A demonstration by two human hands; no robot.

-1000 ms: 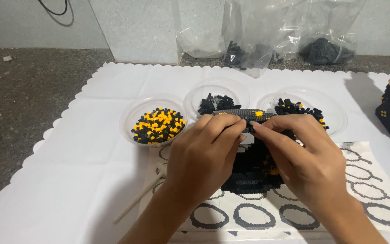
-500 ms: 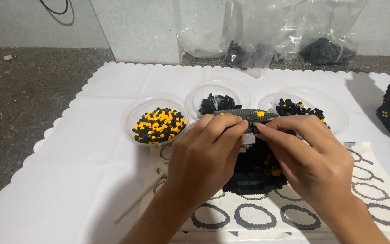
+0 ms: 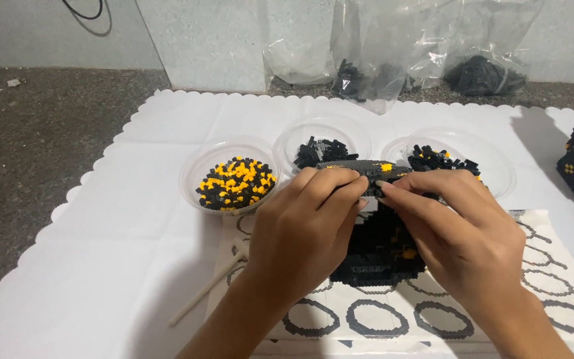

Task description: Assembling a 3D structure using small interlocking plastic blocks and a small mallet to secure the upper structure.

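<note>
White scalloped mat (image 3: 134, 219) over grey stone floor. Left hand (image 3: 303, 229) and right hand (image 3: 463, 233) both pinch a black brick model (image 3: 377, 249), mid-mat on a printed sheet (image 3: 499, 312). Three clear bowls (image 3: 197, 176) toward mat's far edge.

ahead: three clear bowls (image 3: 228, 174) in a row, block reach fwd
left: bare white mat (image 3: 121, 219), free
rear: plastic bags (image 3: 393, 60) by wall

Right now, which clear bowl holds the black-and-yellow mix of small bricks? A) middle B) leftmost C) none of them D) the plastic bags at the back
B: the leftmost bowl holds the black-and-yellow bricks, just left of the left hand; the middle bowl shows only black pieces.
</note>
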